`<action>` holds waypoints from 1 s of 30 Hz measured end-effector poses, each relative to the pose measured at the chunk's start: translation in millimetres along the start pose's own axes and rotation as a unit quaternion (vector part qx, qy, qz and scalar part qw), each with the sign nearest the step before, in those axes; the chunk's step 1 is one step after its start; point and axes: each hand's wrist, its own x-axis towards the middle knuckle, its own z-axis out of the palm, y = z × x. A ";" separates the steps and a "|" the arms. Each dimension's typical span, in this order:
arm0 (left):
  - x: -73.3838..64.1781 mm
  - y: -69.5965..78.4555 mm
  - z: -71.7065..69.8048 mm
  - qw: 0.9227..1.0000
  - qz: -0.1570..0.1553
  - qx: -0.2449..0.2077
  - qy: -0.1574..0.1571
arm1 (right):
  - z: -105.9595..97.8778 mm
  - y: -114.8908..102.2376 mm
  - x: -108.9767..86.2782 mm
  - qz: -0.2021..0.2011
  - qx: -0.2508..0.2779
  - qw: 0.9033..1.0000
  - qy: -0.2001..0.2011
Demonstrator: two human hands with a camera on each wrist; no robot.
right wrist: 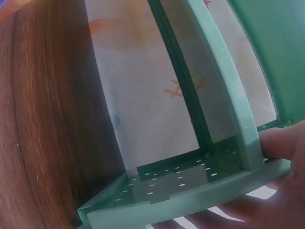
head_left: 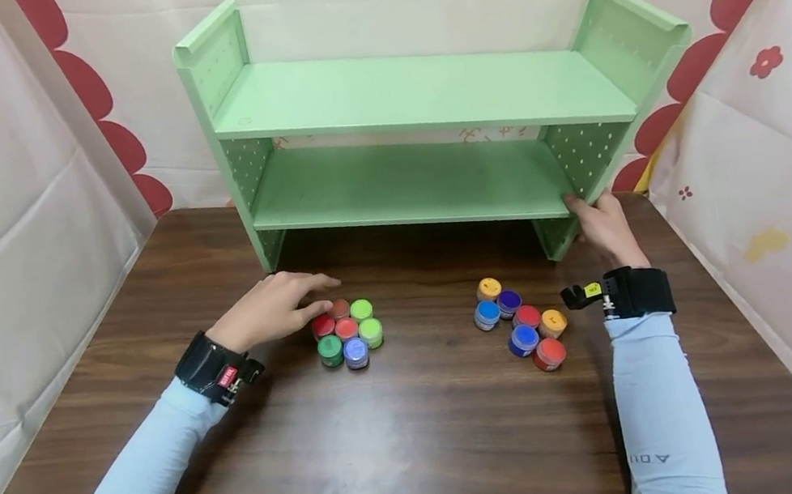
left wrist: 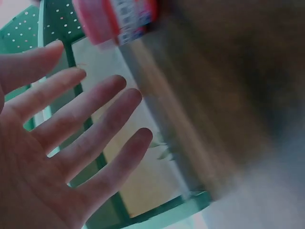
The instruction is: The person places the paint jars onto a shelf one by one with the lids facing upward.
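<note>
A light green two-tier shelf stands at the back of the table. My right hand grips its right side panel at the lower board, the thumb inside and the fingers behind the panel, as the right wrist view shows. My left hand is held palm down with its fingers extended, beside a cluster of small paint jars. Nearest to its thumb is a red jar; in the left wrist view a red jar appears past the spread fingers. Around it stand a dark green jar, a light green jar and a periwinkle jar.
A second cluster of jars stands to the right, among them a yellow jar, a blue jar and a red jar. The dark wooden table is enclosed by a printed white cloth at the sides and back.
</note>
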 end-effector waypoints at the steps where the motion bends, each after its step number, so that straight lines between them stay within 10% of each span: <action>1: -0.8 -2.2 1.6 1.000 0.001 -0.009 -0.006 | -0.2 0.0 0.6 -0.004 -0.004 1.000 0.001; 9: 14.9 -15.7 7.4 0.997 0.017 -0.062 -0.051 | -2.8 0.4 -1.7 0.001 0.003 1.000 0.004; 30: 20.7 -23.3 12.3 0.999 0.008 -0.033 -0.024 | 0.7 2.9 -2.1 -0.036 -0.012 0.999 0.017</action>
